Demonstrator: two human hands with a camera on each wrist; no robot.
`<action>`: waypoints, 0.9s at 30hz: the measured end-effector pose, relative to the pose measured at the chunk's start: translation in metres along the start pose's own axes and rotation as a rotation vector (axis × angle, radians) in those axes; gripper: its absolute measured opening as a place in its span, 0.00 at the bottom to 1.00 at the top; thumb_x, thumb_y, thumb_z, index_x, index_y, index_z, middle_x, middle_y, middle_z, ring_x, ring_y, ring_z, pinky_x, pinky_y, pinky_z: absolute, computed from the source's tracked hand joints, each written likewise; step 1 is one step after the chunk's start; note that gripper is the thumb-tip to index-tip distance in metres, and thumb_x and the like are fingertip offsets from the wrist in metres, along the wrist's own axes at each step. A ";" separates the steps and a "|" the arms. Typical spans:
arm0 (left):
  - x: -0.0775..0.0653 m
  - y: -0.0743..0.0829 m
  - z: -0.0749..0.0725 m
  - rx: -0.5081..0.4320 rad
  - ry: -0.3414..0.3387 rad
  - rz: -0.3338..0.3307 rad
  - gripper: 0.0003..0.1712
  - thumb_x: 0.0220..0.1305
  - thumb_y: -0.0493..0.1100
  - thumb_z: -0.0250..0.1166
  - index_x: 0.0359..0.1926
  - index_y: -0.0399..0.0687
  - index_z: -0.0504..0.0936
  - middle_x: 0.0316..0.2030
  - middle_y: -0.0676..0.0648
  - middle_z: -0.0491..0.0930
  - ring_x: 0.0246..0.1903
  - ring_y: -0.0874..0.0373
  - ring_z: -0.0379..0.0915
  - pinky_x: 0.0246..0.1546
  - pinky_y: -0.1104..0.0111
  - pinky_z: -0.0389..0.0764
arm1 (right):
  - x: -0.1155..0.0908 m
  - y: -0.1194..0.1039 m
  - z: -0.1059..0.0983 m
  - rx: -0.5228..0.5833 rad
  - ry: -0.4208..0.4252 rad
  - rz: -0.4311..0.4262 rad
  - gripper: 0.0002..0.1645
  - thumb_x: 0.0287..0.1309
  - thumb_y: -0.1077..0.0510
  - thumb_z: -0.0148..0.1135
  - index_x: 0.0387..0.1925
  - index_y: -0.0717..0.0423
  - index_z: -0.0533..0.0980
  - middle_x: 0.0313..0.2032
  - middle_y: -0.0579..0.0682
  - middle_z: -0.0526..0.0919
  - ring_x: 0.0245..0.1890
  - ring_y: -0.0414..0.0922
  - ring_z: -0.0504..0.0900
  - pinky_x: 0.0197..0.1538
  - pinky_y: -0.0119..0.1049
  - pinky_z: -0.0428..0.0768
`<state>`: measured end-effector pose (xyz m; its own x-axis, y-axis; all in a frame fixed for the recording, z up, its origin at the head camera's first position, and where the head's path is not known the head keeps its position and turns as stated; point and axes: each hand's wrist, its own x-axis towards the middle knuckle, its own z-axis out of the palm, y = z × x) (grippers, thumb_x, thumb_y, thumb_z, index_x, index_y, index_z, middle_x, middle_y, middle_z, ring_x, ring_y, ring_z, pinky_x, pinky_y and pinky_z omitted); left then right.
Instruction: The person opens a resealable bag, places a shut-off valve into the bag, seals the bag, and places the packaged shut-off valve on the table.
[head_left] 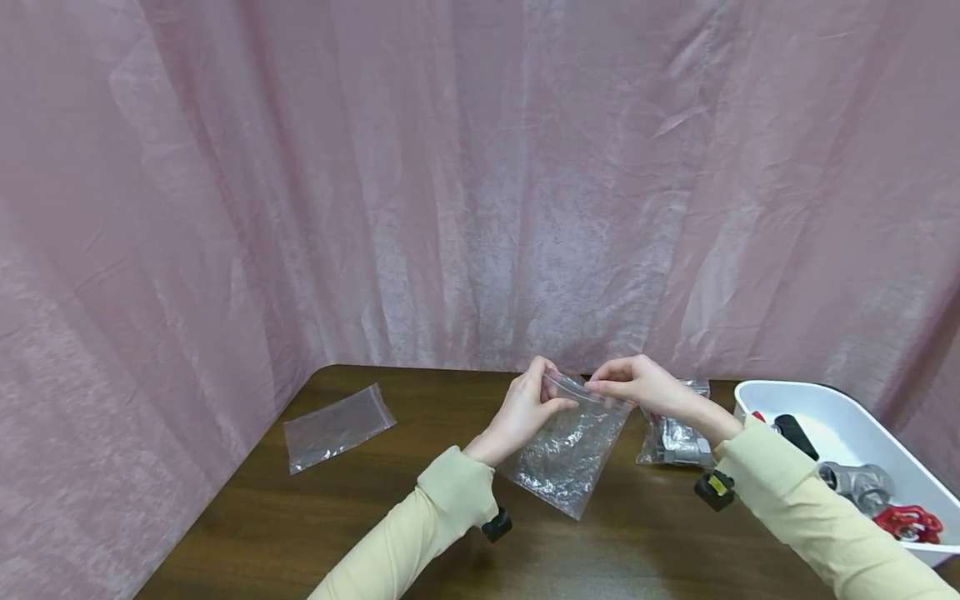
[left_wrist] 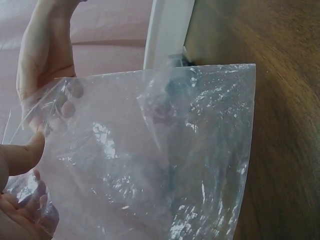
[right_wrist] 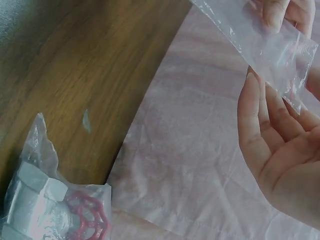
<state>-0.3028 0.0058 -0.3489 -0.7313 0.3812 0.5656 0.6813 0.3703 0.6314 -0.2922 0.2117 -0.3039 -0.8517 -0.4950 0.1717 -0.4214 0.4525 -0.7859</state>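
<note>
A clear zip-top plastic bag (head_left: 570, 458) hangs above the table between both hands, with nothing visible inside. My left hand (head_left: 528, 408) pinches its upper left part between thumb and fingers. At the top edge, near the zip strip, the fingertips of my right hand (head_left: 645, 387) pinch the bag. In the left wrist view the bag (left_wrist: 125, 150) spreads wide and wrinkled. The right wrist view has the right hand (right_wrist: 285, 150) at the bag's edge, its palm partly visible. Behind the right wrist lies a bagged metal valve (head_left: 682, 446) with a red handwheel (right_wrist: 90, 215).
Another flat clear zip-top bag (head_left: 337, 429) lies at the table's left. On the right stands a white bin (head_left: 832, 400) holding a grey metal fitting (head_left: 862, 485), a red handwheel (head_left: 909, 523) and a black piece (head_left: 795, 435). Pink curtains (head_left: 480, 208) hang behind the brown table (head_left: 247, 517).
</note>
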 end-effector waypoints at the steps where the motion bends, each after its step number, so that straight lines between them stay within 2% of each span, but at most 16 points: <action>1: 0.000 0.000 0.000 0.002 0.001 0.000 0.22 0.47 0.38 0.71 0.37 0.44 0.66 0.21 0.55 0.68 0.19 0.65 0.62 0.20 0.75 0.66 | 0.000 0.000 0.000 0.000 -0.003 0.003 0.12 0.59 0.58 0.58 0.36 0.65 0.78 0.25 0.53 0.80 0.24 0.47 0.78 0.23 0.35 0.75; 5: 0.000 -0.001 0.000 0.014 0.002 0.005 0.22 0.47 0.38 0.72 0.37 0.44 0.66 0.22 0.53 0.68 0.20 0.65 0.62 0.20 0.75 0.66 | -0.002 0.001 -0.001 0.012 -0.013 0.006 0.11 0.58 0.60 0.59 0.35 0.67 0.78 0.23 0.53 0.80 0.21 0.43 0.77 0.21 0.33 0.74; 10: -0.001 -0.002 -0.002 0.005 0.002 0.003 0.22 0.48 0.40 0.71 0.37 0.42 0.66 0.25 0.50 0.69 0.24 0.61 0.65 0.24 0.74 0.68 | -0.002 0.000 -0.003 -0.046 0.017 0.018 0.10 0.56 0.60 0.60 0.33 0.65 0.79 0.22 0.50 0.81 0.17 0.40 0.74 0.13 0.28 0.66; 15: 0.000 -0.002 -0.008 0.029 0.058 0.053 0.25 0.48 0.44 0.71 0.40 0.41 0.66 0.32 0.48 0.67 0.32 0.57 0.65 0.33 0.71 0.68 | -0.004 -0.002 -0.004 -0.065 0.041 0.029 0.09 0.57 0.59 0.60 0.33 0.63 0.80 0.23 0.50 0.81 0.15 0.39 0.72 0.11 0.28 0.63; 18: 0.002 -0.001 -0.013 0.108 0.098 0.146 0.25 0.49 0.44 0.70 0.41 0.41 0.66 0.36 0.48 0.65 0.36 0.56 0.62 0.37 0.70 0.66 | -0.004 -0.002 -0.004 -0.080 0.046 0.024 0.09 0.57 0.59 0.60 0.33 0.62 0.80 0.22 0.49 0.81 0.12 0.37 0.68 0.11 0.28 0.62; 22: 0.007 0.003 -0.018 0.297 0.140 0.374 0.23 0.49 0.42 0.70 0.42 0.40 0.68 0.39 0.47 0.67 0.39 0.54 0.62 0.41 0.69 0.65 | -0.005 -0.003 -0.004 -0.106 0.057 0.019 0.10 0.56 0.58 0.61 0.33 0.61 0.80 0.20 0.48 0.79 0.09 0.34 0.62 0.10 0.28 0.60; 25: 0.009 0.009 -0.020 0.411 0.129 0.530 0.21 0.49 0.41 0.70 0.41 0.39 0.71 0.39 0.48 0.69 0.39 0.54 0.64 0.40 0.69 0.66 | -0.005 -0.003 -0.004 -0.103 0.061 0.026 0.10 0.56 0.57 0.61 0.34 0.61 0.80 0.19 0.47 0.77 0.08 0.34 0.60 0.10 0.28 0.60; 27: 0.010 0.012 -0.019 0.462 0.100 0.591 0.19 0.50 0.41 0.69 0.40 0.41 0.72 0.38 0.50 0.70 0.39 0.56 0.65 0.39 0.70 0.66 | -0.005 -0.004 -0.004 -0.100 0.059 0.034 0.11 0.56 0.57 0.61 0.34 0.61 0.80 0.18 0.47 0.76 0.08 0.34 0.60 0.09 0.28 0.60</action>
<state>-0.3022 -0.0020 -0.3252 -0.2243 0.5557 0.8005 0.8885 0.4541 -0.0663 -0.2873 0.2155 -0.2998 -0.8817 -0.4351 0.1827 -0.4183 0.5414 -0.7293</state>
